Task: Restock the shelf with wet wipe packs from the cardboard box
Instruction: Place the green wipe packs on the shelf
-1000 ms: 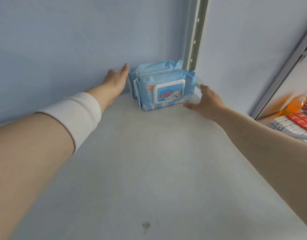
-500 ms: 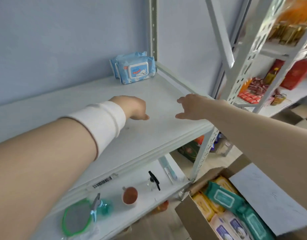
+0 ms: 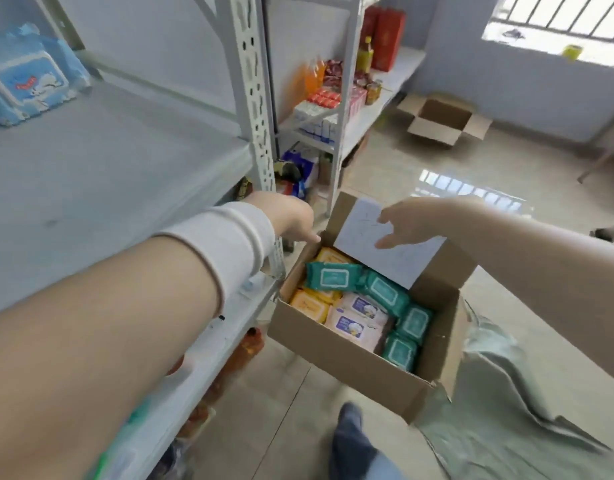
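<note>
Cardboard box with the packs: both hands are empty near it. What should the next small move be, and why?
Probably lower the left hand onto the teal pack lying on top in the cardboard box and grip it. That hand and the right hand hold nothing, the pack lies uncovered, and the shelf has bare room.

— What are the walls like?
— A pale blue-grey wall [image 3: 527,74] runs from 12 to 2 o'clock; a barred window [image 3: 558,19] sits high at 1 o'clock, letting in daylight.
— And the floor?
— Glossy beige tile floor [image 3: 402,168]; the window's bright reflection [image 3: 471,188] lies on it at 1 o'clock; an open carton [image 3: 444,116] sits near the wall beyond that; a grey metal rack [image 3: 385,102] holding bottles and boxes stands at 12 o'clock; a crumpled grey-green cloth [image 3: 506,427] spreads at 5 o'clock.
</note>
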`<state>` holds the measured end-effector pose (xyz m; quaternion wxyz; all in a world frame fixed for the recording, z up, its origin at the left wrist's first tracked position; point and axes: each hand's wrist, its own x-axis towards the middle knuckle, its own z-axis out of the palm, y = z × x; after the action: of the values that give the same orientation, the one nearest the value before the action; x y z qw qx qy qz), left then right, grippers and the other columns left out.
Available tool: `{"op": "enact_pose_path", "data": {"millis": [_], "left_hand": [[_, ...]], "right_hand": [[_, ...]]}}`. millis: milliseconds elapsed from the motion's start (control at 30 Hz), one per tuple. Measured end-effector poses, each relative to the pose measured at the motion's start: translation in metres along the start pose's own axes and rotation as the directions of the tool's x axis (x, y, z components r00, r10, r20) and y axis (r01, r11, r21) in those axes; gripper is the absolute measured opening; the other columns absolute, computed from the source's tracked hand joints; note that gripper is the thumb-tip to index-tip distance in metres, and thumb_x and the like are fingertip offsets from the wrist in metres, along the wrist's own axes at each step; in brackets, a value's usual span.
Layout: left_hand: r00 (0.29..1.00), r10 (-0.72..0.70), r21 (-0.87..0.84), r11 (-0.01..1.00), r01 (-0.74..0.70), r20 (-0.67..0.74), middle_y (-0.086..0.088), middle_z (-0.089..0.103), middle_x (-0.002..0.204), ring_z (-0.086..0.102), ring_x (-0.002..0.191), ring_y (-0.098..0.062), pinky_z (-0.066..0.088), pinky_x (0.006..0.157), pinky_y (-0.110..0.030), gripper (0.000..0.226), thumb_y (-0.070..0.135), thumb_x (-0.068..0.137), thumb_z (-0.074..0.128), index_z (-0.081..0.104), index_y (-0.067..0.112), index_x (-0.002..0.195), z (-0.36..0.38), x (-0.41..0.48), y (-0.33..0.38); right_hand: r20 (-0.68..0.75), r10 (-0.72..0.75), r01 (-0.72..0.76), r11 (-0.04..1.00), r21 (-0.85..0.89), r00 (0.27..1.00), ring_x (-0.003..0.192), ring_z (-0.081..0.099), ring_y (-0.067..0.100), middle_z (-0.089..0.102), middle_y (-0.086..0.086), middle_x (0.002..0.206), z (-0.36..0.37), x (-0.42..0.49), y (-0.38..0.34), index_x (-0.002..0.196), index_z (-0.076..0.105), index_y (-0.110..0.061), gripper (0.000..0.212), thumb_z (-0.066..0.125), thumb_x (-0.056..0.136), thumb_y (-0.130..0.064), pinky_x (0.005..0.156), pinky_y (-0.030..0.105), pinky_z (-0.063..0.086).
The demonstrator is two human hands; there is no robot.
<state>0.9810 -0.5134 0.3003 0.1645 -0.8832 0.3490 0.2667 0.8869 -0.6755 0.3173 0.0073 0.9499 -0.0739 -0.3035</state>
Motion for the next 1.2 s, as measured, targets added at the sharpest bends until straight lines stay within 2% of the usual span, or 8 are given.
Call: {"op": "enact_pose_path", "data": {"millis": [333, 533, 633, 767, 833, 900, 1033, 1200], "left_hand": [[0.976, 0.137, -0.060, 0.990, -0.129, 0.171, -0.008, 0.057, 0.128, 0.056, 0.112, -0.028, 0.043, 0.083, -0.035, 0.050, 0.049, 0.092, 0.042, 0.048, 0.014, 0.128, 0.064, 0.171, 0.096], [0.937, 0.049, -0.264, 0.964, 0.047, 0.345, -0.011, 0.043, 0.142, 0.045, 0.126, -0.030, 0.039, 0.100, -0.041, 0.066, 0.052, 0.088, 0.047, 0.032, 0.015, 0.141, 0.141, 0.245, 0.088], [0.925, -0.053, -0.286, 0.943, 0.170, 0.376, -0.016, 0.024, 0.152, 0.026, 0.138, -0.035, 0.027, 0.111, -0.047, 0.083, 0.053, 0.085, 0.054, 0.013, 0.018, 0.148, 0.190, 0.290, 0.078], [0.959, -0.092, -0.311, 0.934, 0.176, 0.268, -0.020, 0.009, 0.155, 0.008, 0.143, -0.038, 0.016, 0.116, -0.049, 0.094, 0.050, 0.080, 0.062, 0.005, 0.017, 0.148, 0.243, 0.367, 0.058], [0.986, -0.069, -0.304, 0.946, 0.113, 0.153, -0.021, 0.022, 0.150, 0.016, 0.140, -0.038, 0.021, 0.113, -0.049, 0.093, 0.048, 0.076, 0.067, 0.015, 0.015, 0.147, 0.258, 0.401, 0.047], [0.995, -0.039, -0.262, 0.963, 0.061, 0.088, -0.020, 0.032, 0.143, 0.026, 0.134, -0.038, 0.030, 0.108, -0.048, 0.092, 0.047, 0.072, 0.072, 0.024, 0.015, 0.144, 0.268, 0.430, 0.040], [0.986, 0.023, -0.222, 0.975, 0.014, 0.163, -0.017, 0.040, 0.133, 0.048, 0.117, -0.036, 0.044, 0.093, -0.044, 0.088, 0.044, 0.067, 0.077, 0.032, 0.015, 0.137, 0.280, 0.463, 0.032], [0.981, 0.084, -0.329, 0.944, -0.022, 0.174, -0.006, 0.056, 0.122, 0.060, 0.102, -0.027, 0.051, 0.076, -0.036, 0.079, 0.045, 0.059, 0.081, 0.043, 0.019, 0.123, 0.276, 0.470, 0.025]], "right_hand": [[0.313, 0.137, -0.228, 0.934, 0.276, 0.940, 0.116, 0.053, 0.028, 0.054, 0.012, 0.130, 0.167, 0.093, 0.119, 0.131, 0.044, -0.007, 0.058, 0.050, 0.090, -0.048, 0.095, 0.037, 0.046], [0.427, 0.180, -0.391, 0.784, 0.483, 0.886, 0.124, 0.048, 0.027, 0.042, 0.011, 0.143, 0.253, 0.144, 0.122, 0.145, 0.026, -0.012, 0.070, 0.050, 0.090, -0.048, 0.096, 0.036, 0.043], [0.455, 0.200, -0.460, 0.666, 0.587, 0.868, 0.125, 0.049, 0.025, 0.039, 0.010, 0.146, 0.301, 0.189, 0.118, 0.147, 0.021, -0.012, 0.076, 0.050, 0.089, -0.050, 0.097, 0.034, 0.044], [0.480, 0.300, -0.566, 0.430, 0.703, 0.824, 0.125, 0.047, 0.028, 0.041, 0.013, 0.144, 0.370, 0.262, 0.130, 0.146, 0.021, -0.005, 0.083, 0.055, 0.086, -0.050, 0.095, 0.033, 0.042], [0.493, 0.376, -0.598, 0.251, 0.761, 0.785, 0.114, 0.053, 0.028, 0.051, 0.015, 0.129, 0.394, 0.292, 0.138, 0.143, 0.028, -0.003, 0.078, 0.058, 0.086, -0.047, 0.083, 0.031, 0.045], [0.511, 0.440, -0.595, 0.070, 0.800, 0.738, 0.120, 0.050, 0.031, 0.050, 0.014, 0.134, 0.413, 0.317, 0.143, 0.139, 0.033, -0.005, 0.072, 0.062, 0.085, -0.042, 0.090, 0.030, 0.040], [0.530, 0.483, -0.506, -0.193, 0.841, 0.697, 0.121, 0.052, 0.025, 0.055, 0.010, 0.133, 0.432, 0.355, 0.142, 0.130, 0.046, -0.008, 0.059, 0.068, 0.082, -0.033, 0.090, 0.024, 0.037], [0.625, 0.495, -0.429, -0.460, 0.778, 0.604, 0.125, 0.048, 0.023, 0.052, 0.005, 0.136, 0.435, 0.374, 0.141, 0.135, 0.040, -0.012, 0.079, 0.079, 0.070, -0.035, 0.094, 0.026, 0.036]]}}
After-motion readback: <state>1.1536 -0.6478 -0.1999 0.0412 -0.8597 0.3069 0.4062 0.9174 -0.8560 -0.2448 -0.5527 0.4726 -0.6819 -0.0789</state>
